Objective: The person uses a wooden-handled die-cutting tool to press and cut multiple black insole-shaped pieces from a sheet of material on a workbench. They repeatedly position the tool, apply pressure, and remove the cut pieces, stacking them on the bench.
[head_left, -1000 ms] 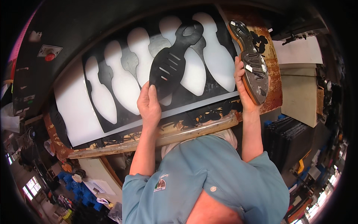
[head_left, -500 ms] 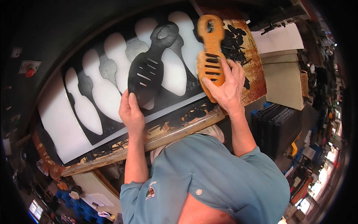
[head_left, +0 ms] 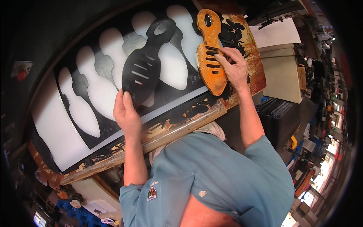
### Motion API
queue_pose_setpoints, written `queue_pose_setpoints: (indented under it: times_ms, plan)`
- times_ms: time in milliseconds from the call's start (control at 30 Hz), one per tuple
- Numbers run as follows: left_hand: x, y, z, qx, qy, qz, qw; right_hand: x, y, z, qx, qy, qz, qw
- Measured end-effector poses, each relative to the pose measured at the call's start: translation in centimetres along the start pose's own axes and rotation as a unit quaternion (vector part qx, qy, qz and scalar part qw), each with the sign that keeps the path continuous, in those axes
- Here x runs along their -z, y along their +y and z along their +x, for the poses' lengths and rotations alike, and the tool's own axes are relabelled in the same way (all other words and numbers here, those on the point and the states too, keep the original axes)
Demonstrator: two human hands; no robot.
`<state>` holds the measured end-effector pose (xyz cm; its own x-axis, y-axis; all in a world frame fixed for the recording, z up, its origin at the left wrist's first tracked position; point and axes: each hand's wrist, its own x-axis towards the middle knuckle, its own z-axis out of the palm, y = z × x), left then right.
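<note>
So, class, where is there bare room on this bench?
Bare room: the white board left of the black cut-out sheet, and a rusty bench strip right of the black scraps. Crowded: among those scraps, along the wooden front rail, and over the sheet, where the left hand holds a black slotted piece, the right hand an orange slotted die.

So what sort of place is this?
Probably a factory workshop, perhaps a cutting station: the right hand holds an orange slotted form, a black sheet has long rounded openings, and black scraps lie heaped on the rusty bench.
</note>
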<state>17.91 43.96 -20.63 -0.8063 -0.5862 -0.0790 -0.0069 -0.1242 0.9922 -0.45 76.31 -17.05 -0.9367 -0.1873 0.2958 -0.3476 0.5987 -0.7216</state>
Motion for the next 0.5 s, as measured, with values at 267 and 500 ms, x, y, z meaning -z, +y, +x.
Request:
queue_pose_setpoints:
  times_ms: [267, 500]
  plan:
    - [6.8, 1.1, -0.5, -0.001, 0.049, -0.023, 0.999, 0.2, 0.0, 1.1, -0.026, -0.047, -0.001, 0.999]
    - [13.3, 1.6, -0.7, -0.036, 0.12, -0.002, 0.992, 0.1, 1.9, 2.0, 0.172, 0.009, -0.121, 0.978]
